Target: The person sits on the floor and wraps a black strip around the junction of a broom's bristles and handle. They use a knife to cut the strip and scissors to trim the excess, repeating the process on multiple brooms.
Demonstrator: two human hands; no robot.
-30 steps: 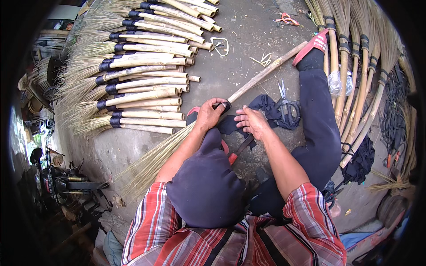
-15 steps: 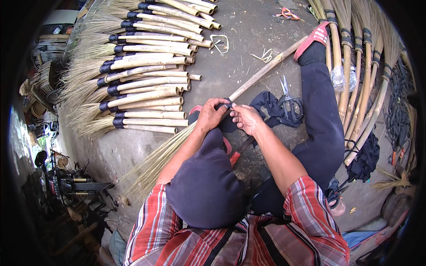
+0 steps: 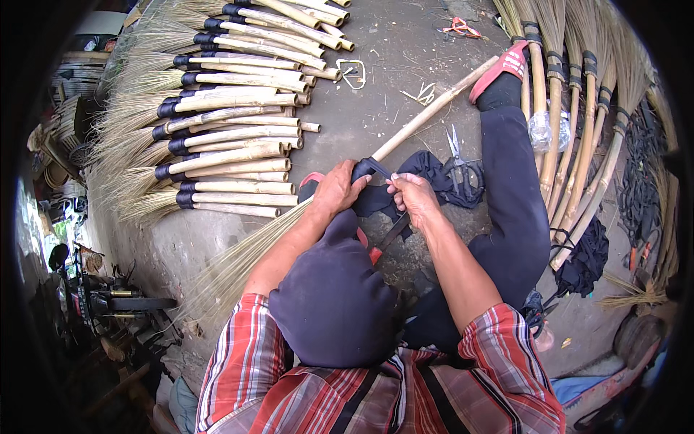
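Observation:
In front of me a straw broom lies slantwise, its bamboo handle running up and right to my red-shod foot. Its pale bristles fan down and left beneath my left forearm. My left hand is closed around the broom where bristles meet handle, beside a black binding. From that binding a black cloth strip stretches to my right hand, which pinches its end. Beyond the right hand lie crumpled black cloth and open scissors.
Rows of bound brooms lie at the left, handles pointing right. More long-handled brooms stand along the right, one with clear plastic wrap. A red-handled knife lies between my legs. Black strips are heaped at the far right.
My right hand has drawn away to the right and slightly down, and the black strip now shows stretched between the hands. My left hand has flattened around the broom. The view has shifted slightly.

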